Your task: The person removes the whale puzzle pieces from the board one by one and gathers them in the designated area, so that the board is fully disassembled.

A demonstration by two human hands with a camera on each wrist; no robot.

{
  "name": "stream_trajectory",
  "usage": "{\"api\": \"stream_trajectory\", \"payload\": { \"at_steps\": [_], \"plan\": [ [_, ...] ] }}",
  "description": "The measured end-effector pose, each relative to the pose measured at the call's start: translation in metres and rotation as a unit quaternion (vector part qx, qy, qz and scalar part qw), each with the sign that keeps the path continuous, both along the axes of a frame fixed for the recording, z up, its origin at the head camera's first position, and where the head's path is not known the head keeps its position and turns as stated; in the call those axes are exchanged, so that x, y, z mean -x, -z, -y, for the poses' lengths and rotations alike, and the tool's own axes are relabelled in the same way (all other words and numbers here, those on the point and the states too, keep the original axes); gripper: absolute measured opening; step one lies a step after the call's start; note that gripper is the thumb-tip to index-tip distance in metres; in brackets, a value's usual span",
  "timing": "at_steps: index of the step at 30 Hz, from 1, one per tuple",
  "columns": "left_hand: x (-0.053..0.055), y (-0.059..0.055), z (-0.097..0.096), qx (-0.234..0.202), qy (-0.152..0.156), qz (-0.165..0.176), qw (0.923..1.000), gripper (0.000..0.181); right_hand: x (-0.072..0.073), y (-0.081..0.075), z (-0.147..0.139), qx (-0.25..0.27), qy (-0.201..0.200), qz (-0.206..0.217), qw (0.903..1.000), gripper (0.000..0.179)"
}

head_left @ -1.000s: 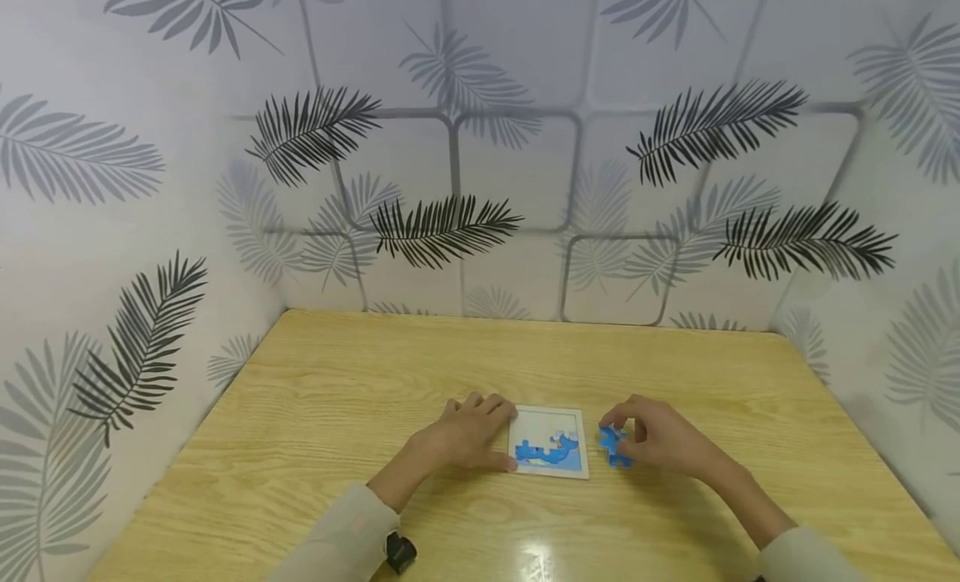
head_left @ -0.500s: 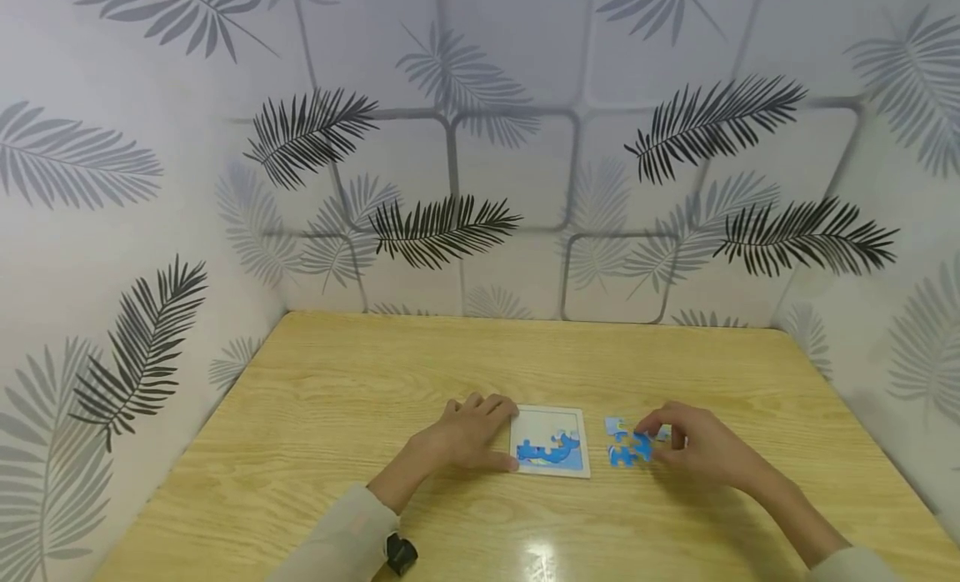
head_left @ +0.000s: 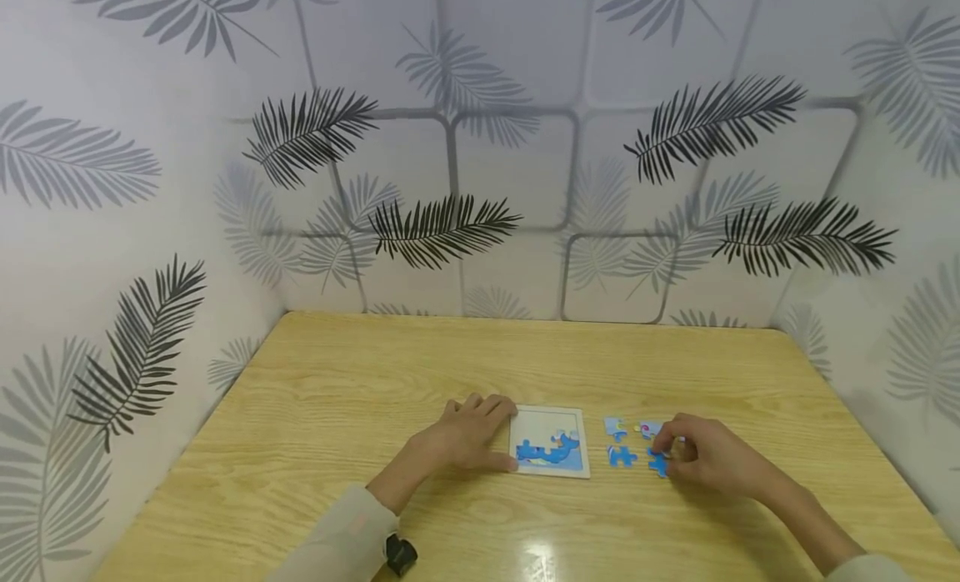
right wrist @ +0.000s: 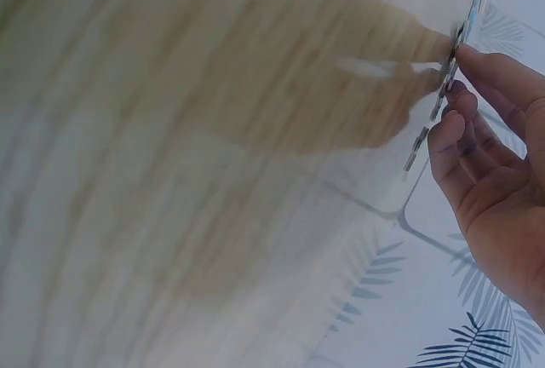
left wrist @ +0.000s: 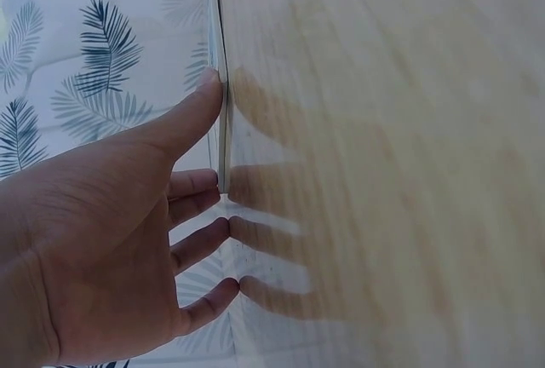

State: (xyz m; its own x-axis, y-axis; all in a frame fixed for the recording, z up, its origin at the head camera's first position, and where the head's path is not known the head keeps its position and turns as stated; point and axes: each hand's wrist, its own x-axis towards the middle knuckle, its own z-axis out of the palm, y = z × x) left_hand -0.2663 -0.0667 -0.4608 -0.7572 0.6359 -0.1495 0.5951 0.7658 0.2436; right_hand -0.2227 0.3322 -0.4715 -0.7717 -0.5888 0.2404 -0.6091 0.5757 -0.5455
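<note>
A white-framed jigsaw tray [head_left: 587, 449] lies on the table, with joined blue pieces [head_left: 551, 450] along its lower part and a bare upper part. My left hand [head_left: 472, 434] rests at the tray's left side. Its thumb and forefinger touch the edge near the two corners, and its other fingers are spread on the table. To the right of the tray, my right hand [head_left: 708, 455] pinches a blue puzzle piece [head_left: 657, 463] at table level. In the right wrist view the thumb and a finger [right wrist: 464, 53] meet at a thin piece edge.
Loose puzzle pieces lie between the tray and my right hand: a pale blue one [head_left: 615, 428], a blue one [head_left: 622, 456] and one with a pink mark [head_left: 647, 429]. Part of another is hidden behind the fingers. Leaf-patterned walls [head_left: 480, 273] border the wooden table [head_left: 375, 373].
My right hand has moved right with the blue puzzle piece, then slightly toward me, away from the other loose pieces, uncovering them. The left hand and tray have stayed in place.
</note>
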Motion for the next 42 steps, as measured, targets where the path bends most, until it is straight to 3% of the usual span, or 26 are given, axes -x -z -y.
{"api": "stream_trajectory", "payload": {
  "at_steps": [13,21,29,33,38,42],
  "plan": [
    [0.000,0.002,-0.002,0.001,-0.005,0.004,1.0000,0.074,-0.001,0.001,-0.002,0.005,0.000,0.008,1.0000,0.025],
    [-0.001,0.003,-0.002,-0.002,-0.001,0.010,1.0000,0.078,0.002,-0.009,0.004,0.009,0.025,-0.026,0.9993,0.026],
    [0.001,0.001,-0.001,-0.004,-0.001,0.013,0.9999,0.080,0.014,-0.015,0.038,0.040,-0.003,-0.013,0.9991,0.027],
    [0.004,0.005,0.001,-0.003,0.004,0.015,0.9999,0.088,0.020,-0.013,0.060,0.044,-0.022,0.022,0.9985,0.028],
    [0.007,0.006,0.003,-0.011,0.006,0.026,0.9996,0.092,0.025,-0.012,0.085,0.032,-0.042,0.049,0.9974,0.033],
    [0.006,0.002,0.004,-0.018,0.001,0.037,0.9992,0.088,0.028,-0.012,0.100,0.008,-0.034,0.071,0.9969,0.035]
  ]
}}
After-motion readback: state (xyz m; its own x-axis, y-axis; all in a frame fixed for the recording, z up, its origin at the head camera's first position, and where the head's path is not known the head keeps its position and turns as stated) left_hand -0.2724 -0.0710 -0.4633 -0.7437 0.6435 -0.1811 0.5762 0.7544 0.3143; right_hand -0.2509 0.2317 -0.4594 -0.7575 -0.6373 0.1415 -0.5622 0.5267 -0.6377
